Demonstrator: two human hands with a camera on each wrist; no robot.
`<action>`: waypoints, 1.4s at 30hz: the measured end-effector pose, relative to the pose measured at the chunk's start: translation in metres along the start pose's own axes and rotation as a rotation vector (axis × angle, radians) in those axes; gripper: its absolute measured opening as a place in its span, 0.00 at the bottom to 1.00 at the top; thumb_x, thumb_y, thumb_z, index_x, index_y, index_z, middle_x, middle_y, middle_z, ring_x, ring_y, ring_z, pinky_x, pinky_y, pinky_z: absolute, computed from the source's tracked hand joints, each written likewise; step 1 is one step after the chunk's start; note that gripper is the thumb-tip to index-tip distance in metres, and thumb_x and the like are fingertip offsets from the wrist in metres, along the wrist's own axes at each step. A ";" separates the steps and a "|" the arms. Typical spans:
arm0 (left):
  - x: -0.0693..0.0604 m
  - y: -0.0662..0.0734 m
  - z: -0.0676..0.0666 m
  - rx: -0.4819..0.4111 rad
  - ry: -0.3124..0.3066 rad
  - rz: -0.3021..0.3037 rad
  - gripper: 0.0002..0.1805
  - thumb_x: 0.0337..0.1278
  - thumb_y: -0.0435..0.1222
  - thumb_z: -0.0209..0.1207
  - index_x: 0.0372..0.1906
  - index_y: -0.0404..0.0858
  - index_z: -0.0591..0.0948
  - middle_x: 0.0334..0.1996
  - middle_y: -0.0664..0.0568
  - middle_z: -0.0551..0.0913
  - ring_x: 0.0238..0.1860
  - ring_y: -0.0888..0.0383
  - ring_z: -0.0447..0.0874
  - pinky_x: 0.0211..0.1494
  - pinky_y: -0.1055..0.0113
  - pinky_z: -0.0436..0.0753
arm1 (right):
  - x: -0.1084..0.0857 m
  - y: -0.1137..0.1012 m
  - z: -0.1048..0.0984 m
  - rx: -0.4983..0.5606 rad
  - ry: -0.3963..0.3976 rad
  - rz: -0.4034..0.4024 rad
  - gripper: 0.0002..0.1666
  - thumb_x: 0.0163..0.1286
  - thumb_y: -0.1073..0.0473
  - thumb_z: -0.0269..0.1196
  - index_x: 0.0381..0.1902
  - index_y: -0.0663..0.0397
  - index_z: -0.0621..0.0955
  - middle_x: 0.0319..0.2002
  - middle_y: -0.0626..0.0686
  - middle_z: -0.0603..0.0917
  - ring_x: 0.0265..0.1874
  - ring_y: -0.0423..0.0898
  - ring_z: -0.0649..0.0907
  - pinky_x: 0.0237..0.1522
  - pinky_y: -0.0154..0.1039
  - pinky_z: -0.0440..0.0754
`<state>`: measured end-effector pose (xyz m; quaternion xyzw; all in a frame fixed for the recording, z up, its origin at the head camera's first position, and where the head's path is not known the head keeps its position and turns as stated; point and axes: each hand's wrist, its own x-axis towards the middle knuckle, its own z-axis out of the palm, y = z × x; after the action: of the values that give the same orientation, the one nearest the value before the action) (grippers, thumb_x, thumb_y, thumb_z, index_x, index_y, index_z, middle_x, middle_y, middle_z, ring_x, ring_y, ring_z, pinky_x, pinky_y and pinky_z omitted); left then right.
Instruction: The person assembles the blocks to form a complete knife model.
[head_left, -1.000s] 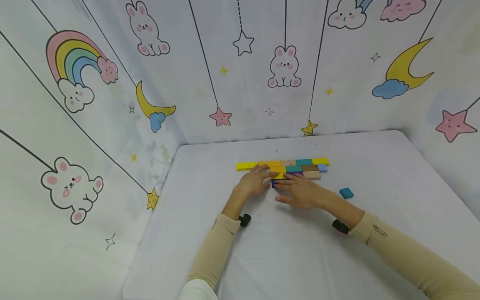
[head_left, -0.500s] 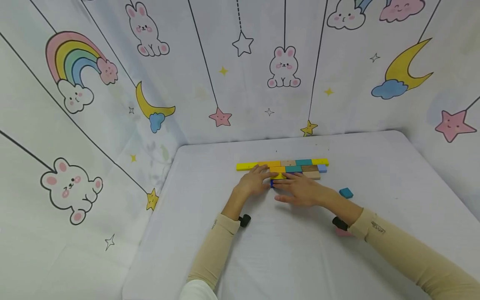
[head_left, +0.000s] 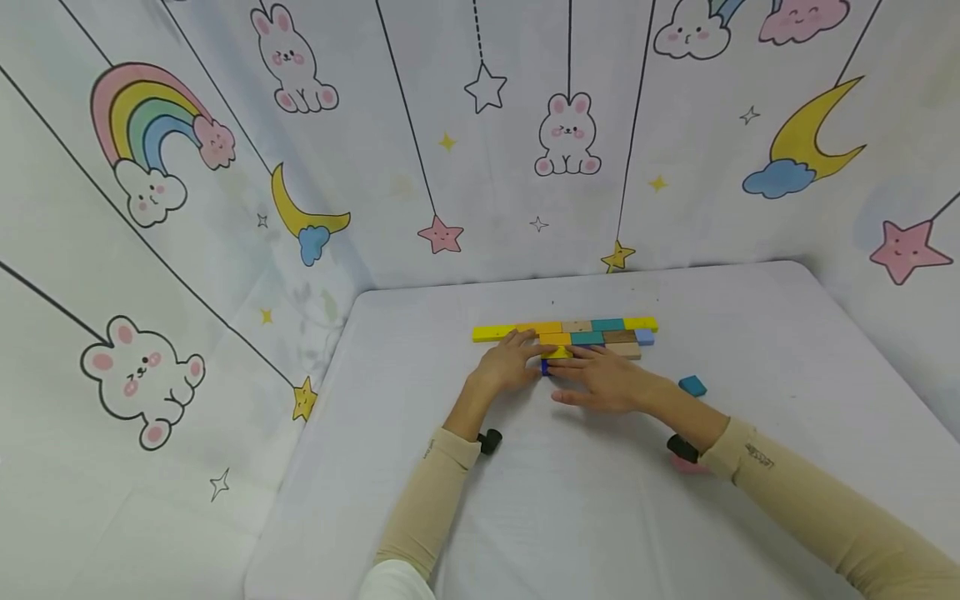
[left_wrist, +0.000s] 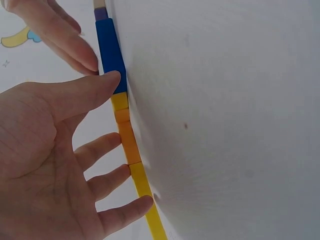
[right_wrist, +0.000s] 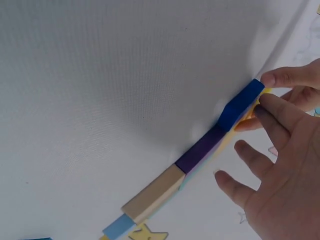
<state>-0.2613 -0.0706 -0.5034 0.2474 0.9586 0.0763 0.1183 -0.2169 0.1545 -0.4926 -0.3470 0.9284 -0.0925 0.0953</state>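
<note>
Flat colored blocks lie in staggered rows on the white table. The back row has a long yellow block [head_left: 491,333], with orange, tan, teal and yellow ones beside it. At the near side is a dark blue block [right_wrist: 242,105], mostly covered by fingers in the head view. My left hand [head_left: 506,364] lies at the rows' left side; its thumb touches the blue block's end and its other fingertips touch orange [left_wrist: 131,145] and yellow blocks. My right hand [head_left: 611,383] has its fingers extended over the blue block and a small yellow block [head_left: 557,353]. Neither hand grips anything.
A loose teal block [head_left: 692,386] lies right of the rows. Nearer to me, a pink block [head_left: 688,465] is partly hidden beneath my right wrist camera [head_left: 681,448]. A printed cloth wall [head_left: 510,192] stands behind the table [head_left: 555,517].
Both hands stay almost in place. The right forearm shifts slightly, and more of the pink block shows beneath it than one second ago.
</note>
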 end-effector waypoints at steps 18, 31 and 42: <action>-0.003 0.003 0.000 -0.012 0.000 -0.004 0.29 0.78 0.47 0.57 0.78 0.65 0.68 0.83 0.53 0.56 0.84 0.45 0.49 0.79 0.42 0.65 | -0.058 0.010 -0.018 0.024 0.228 0.105 0.37 0.80 0.37 0.57 0.72 0.58 0.76 0.74 0.61 0.73 0.75 0.62 0.70 0.75 0.66 0.63; -0.002 -0.001 0.003 -0.024 -0.004 0.016 0.29 0.78 0.47 0.57 0.78 0.66 0.68 0.83 0.53 0.55 0.84 0.45 0.47 0.78 0.41 0.65 | -0.103 0.000 -0.012 -0.008 0.265 0.113 0.32 0.76 0.41 0.64 0.67 0.57 0.81 0.71 0.59 0.77 0.70 0.61 0.75 0.73 0.66 0.66; -0.002 -0.002 0.003 -0.047 0.003 0.031 0.29 0.77 0.46 0.57 0.78 0.63 0.69 0.83 0.51 0.56 0.84 0.45 0.47 0.81 0.45 0.59 | -0.136 -0.005 0.000 0.000 0.254 0.152 0.34 0.77 0.36 0.61 0.67 0.55 0.82 0.71 0.57 0.77 0.69 0.62 0.77 0.71 0.65 0.71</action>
<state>-0.2604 -0.0732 -0.5064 0.2592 0.9528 0.1011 0.1216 -0.1128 0.2410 -0.4756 -0.2615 0.9565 -0.1280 -0.0163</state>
